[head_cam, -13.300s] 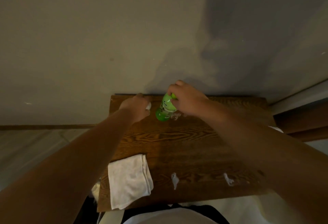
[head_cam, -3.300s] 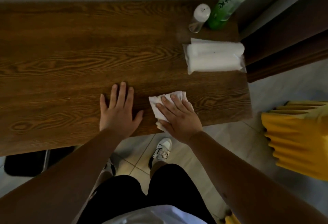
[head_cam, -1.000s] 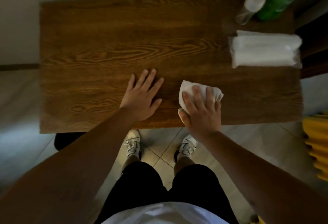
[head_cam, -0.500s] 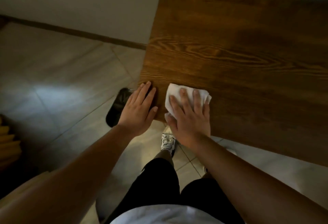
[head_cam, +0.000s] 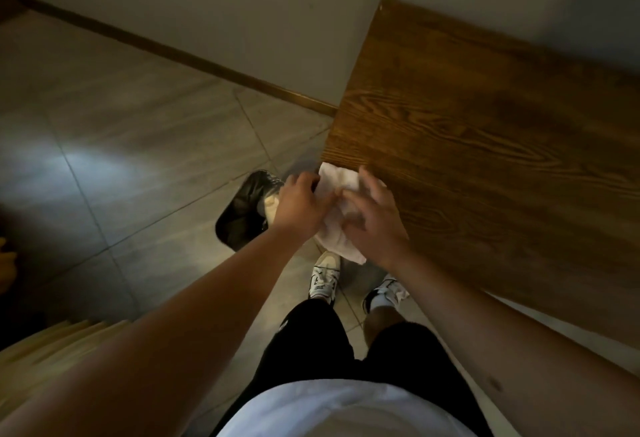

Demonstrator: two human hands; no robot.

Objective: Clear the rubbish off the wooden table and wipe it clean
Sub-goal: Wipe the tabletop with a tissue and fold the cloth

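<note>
Both hands hold a white cloth (head_cam: 337, 225) at the near left corner of the wooden desk (head_cam: 485, 146). The left hand (head_cam: 304, 203) has its fingers curled around the cloth's left side; the right hand (head_cam: 375, 225) grips it from the right, fingers bent over the fabric. Just beyond the left hand, a black bin (head_cam: 242, 210) stands on the tiled floor (head_cam: 121, 146).

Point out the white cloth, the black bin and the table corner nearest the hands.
white cloth (head_cam: 337, 234): head view, on the bunched fabric showing between the two hands.
black bin (head_cam: 239, 215): head view, on its dark liner, left of the hands.
wooden table (head_cam: 332, 156): head view, on its near-left corner, just above the cloth.
</note>
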